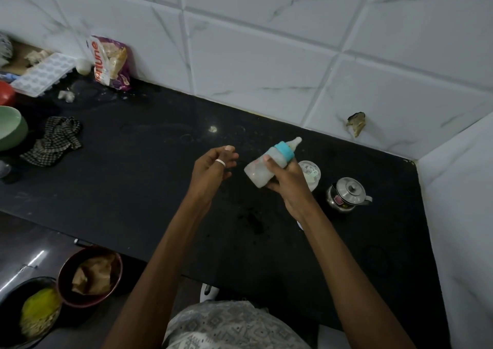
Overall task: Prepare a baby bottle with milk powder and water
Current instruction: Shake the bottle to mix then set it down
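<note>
A baby bottle (257, 172) with a blue collar and a pale teat is held tilted above the black counter (133, 177), its teat pointing up and to the right. White milk fills its lower part. My right hand (289, 181) grips the bottle round its middle. My left hand (213, 167), a ring on one finger, hovers just left of the bottle with loosely bent fingers and holds nothing. A clear container (310, 173) with a whitish top stands behind my right hand, partly hidden.
A small steel lidded pot (346, 195) stands right of the container. At far left lie a checked cloth (53, 141), a green bowl (10, 128), an ice tray (44, 75) and a printed packet (109, 64). Bowls (89, 275) sit lower, below the counter edge. Tiled walls close the back and right.
</note>
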A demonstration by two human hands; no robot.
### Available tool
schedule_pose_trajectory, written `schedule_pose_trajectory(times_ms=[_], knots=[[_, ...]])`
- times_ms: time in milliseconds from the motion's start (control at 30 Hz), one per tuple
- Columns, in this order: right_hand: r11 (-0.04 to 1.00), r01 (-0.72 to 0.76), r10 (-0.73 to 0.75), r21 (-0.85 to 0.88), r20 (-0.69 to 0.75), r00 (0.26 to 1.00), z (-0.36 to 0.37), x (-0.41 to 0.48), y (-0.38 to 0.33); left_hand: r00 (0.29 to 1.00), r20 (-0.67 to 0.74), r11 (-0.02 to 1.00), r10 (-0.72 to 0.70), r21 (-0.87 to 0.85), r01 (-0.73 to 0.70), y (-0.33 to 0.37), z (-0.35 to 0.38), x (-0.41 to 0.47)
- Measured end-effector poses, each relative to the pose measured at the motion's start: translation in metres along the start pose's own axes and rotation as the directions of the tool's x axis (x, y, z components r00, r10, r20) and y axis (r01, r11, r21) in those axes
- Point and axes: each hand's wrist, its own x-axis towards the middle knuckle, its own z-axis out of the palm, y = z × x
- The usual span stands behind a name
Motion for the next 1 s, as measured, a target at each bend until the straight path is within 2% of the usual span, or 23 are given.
schedule_pose_trajectory(times_ms=[33,133,167,267,300,333,400,467,567,600,633,733,767,867,1000], knots=[[1.000,-0.001,0.001,-0.027,0.007,1.000,0.002,0.000,0.000,1.000,-0.001,1.000,0.001,-0.001,-0.001,0.000,0.000,0.000],[0.984,-0.036,0.065,-0.174,0.169,0.983,-0.002,-0.001,0.002,1.000,0.015,1.000,0.000,0.008,0.000,0.000,0.000,-0.001],[0.988,-0.029,0.054,-0.151,0.161,0.985,-0.004,-0.001,-0.001,1.000,0.016,1.000,0.000,0.008,0.000,0.000,0.000,0.000],[0.999,0.015,-0.014,0.030,-0.032,0.999,-0.002,0.002,-0.006,1.000,-0.007,1.000,-0.001,-0.009,0.001,0.001,-0.001,-0.001],[0.999,0.019,-0.017,0.031,-0.053,0.998,-0.001,0.001,-0.007,1.000,-0.011,1.000,-0.001,-0.008,0.001,0.001,0.000,-0.001],[1.000,0.013,-0.014,-0.006,-0.023,1.000,0.001,0.000,-0.006,1.000,-0.009,1.000,-0.003,-0.010,0.003,0.000,-0.001,0.000],[0.989,-0.026,0.045,-0.145,0.134,0.990,0.001,-0.003,-0.002,1.000,0.006,1.000,-0.004,-0.004,0.004,-0.001,-0.001,0.000],[0.984,-0.025,0.057,-0.177,0.181,0.982,-0.001,-0.003,-0.001,1.000,0.018,1.000,-0.001,0.005,0.001,0.000,0.000,-0.001],[1.000,0.019,-0.018,0.025,-0.038,0.999,0.004,-0.001,-0.001,1.000,-0.004,1.000,0.007,-0.006,-0.007,0.002,0.000,-0.001],[0.998,0.032,-0.028,0.046,-0.082,0.996,0.005,-0.001,0.001,1.000,-0.012,1.000,0.009,-0.009,-0.009,0.002,0.000,-0.001],[0.999,0.034,-0.033,0.016,-0.075,0.997,0.006,-0.001,0.003,1.000,-0.016,1.000,0.006,-0.015,-0.006,0.002,0.000,-0.002],[0.989,-0.008,0.026,-0.150,0.119,0.993,0.004,-0.006,0.007,1.000,0.003,1.000,-0.004,-0.015,0.004,0.000,-0.001,-0.003],[0.992,-0.009,0.025,-0.127,0.123,0.992,0.004,-0.007,0.008,1.000,0.009,1.000,-0.003,-0.011,0.003,0.000,-0.002,-0.004],[1.000,0.019,-0.019,0.016,-0.030,0.999,0.009,-0.012,0.010,1.000,0.002,1.000,0.007,-0.003,-0.007,0.001,-0.003,-0.005],[0.989,-0.012,0.032,-0.146,0.135,0.990,0.006,-0.015,0.010,1.000,0.005,1.000,0.003,0.005,-0.003,0.002,-0.004,-0.006]])
